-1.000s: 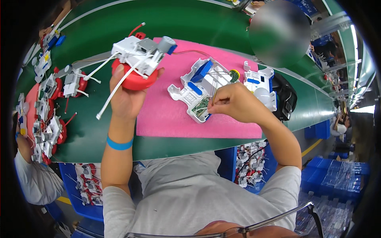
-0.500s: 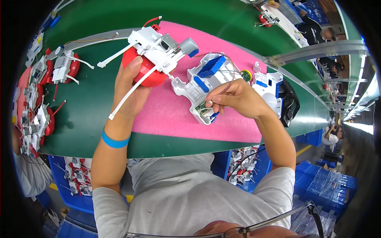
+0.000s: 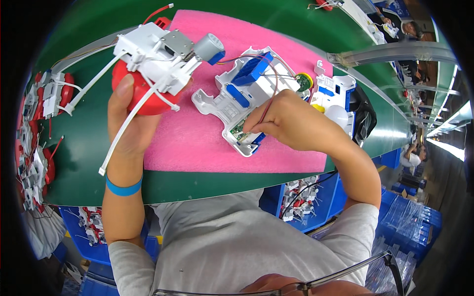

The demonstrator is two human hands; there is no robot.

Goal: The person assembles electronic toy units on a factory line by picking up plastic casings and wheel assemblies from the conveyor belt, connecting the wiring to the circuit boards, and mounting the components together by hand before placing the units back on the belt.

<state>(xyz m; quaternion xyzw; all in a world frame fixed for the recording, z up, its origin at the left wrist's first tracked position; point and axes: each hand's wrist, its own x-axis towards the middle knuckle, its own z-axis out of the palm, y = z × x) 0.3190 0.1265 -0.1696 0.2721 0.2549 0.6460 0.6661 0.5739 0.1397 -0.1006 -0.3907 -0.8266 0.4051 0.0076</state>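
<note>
A pink foam mat (image 3: pixel 207 143) is laid on the green desk (image 3: pixel 79 148). A red ball (image 3: pixel 143 96) with white plastic parts (image 3: pixel 158 54) is seen beside a white housing (image 3: pixel 232 106) with blue inserts. A blue wristband (image 3: pixel 123 187) is worn.

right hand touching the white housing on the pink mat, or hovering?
Touching. The head view shows the right hand with fingertips pressed onto the small circuit board at the near end of the white housing.

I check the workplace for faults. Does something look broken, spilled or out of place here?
Nothing stands out. The left hand holds a red and white assembly over the pink foam mat. The right hand presses its fingertips into the open white and blue housing, whose loose wires look unfinished, not damaged.
</note>
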